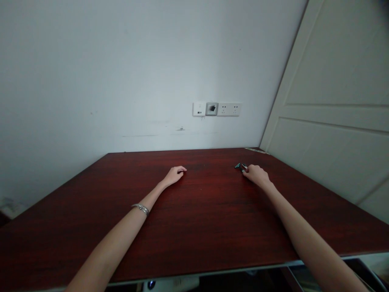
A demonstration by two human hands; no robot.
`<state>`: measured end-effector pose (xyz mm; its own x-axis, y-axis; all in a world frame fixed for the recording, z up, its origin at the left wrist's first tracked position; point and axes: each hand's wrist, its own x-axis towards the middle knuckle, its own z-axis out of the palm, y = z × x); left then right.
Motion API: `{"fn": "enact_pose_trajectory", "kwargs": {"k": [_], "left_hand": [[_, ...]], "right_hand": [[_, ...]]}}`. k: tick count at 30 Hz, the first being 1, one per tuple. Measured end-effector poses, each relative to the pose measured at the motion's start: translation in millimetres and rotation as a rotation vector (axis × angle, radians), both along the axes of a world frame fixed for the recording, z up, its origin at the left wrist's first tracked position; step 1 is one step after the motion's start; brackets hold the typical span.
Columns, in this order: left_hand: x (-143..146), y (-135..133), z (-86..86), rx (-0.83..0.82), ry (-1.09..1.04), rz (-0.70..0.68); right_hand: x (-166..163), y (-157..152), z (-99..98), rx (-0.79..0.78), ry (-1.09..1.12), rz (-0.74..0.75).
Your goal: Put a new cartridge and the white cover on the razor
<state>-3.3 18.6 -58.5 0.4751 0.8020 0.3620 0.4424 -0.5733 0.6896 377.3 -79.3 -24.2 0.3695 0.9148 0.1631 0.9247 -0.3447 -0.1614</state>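
Dark-framed, drawer-like compartment [363, 271] below right forearm; contents too dim to name. Small dark object with teal and whitish parts [242, 166] at right hand's fingertips, exact shape unclear. Right hand [257, 174] pinches it. Left hand [174, 174], well apart, on reddish-brown wood-grained tabletop [209, 215], fingers loosely curled, thumb parted.

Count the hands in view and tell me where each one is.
2: the left hand is over the far half of the dark red tabletop; the right hand is farther right, holding a small dark object. No other hand shows.
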Motion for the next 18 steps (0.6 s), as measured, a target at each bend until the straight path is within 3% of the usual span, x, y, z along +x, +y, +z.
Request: {"fn": "enact_pose_trajectory", "kwargs": {"k": [11,14,18], "left_hand": [[1,1,-1.4,0.006,0.011,-0.001],[1,-3,2.0,-0.021,0.004,0.013],[6,-8,12.6,0.000,-0.029,0.020]], "right_hand": [[-2,-3,0.6,0.060,0.013,0.030],[-11,-1,1.9,0.208,0.084,0.083],[-40,3,3.9,0.544,0.247,0.251]]}}
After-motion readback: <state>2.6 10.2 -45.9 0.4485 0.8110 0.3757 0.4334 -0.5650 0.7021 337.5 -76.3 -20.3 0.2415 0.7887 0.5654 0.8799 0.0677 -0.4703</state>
